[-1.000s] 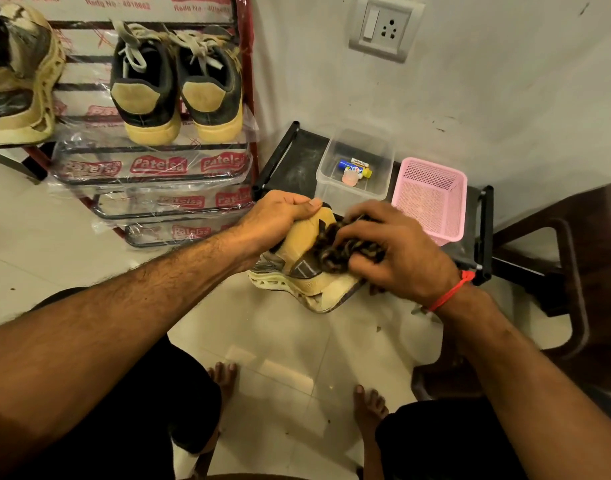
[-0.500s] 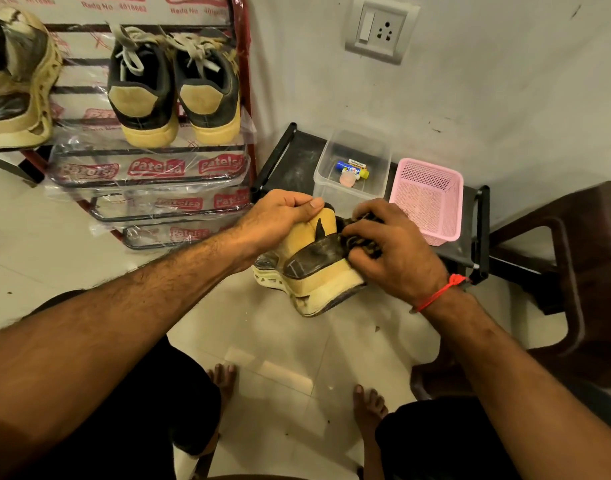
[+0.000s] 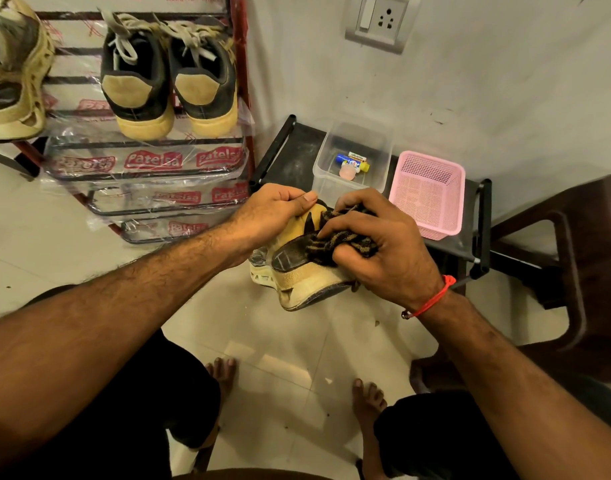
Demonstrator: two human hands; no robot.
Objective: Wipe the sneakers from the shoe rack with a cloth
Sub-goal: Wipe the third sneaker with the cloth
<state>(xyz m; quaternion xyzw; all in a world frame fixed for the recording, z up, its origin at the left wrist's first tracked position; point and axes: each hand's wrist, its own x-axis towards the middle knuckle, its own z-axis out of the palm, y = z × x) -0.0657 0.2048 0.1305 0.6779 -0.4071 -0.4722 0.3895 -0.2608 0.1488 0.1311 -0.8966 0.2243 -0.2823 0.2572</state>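
Head view: tan sneaker [image 3: 307, 285] (dark panel, scuffed sole) under striped cloth [image 3: 335, 240].

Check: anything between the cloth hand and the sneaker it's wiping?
Nothing visible. The right hand grips the striped cloth and presses it straight onto the sneaker. The left hand holds the sneaker's far end, clear of the patch being wiped.

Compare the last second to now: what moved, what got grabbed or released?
The right hand rubbed the cloth across the sneaker: it slid back off the dark side panel, then returned partway, with the panel's front still exposed. Nothing was taken or let go. The left hand keeps its grip on the sneaker; the pair on the shoe rack is unmoved.
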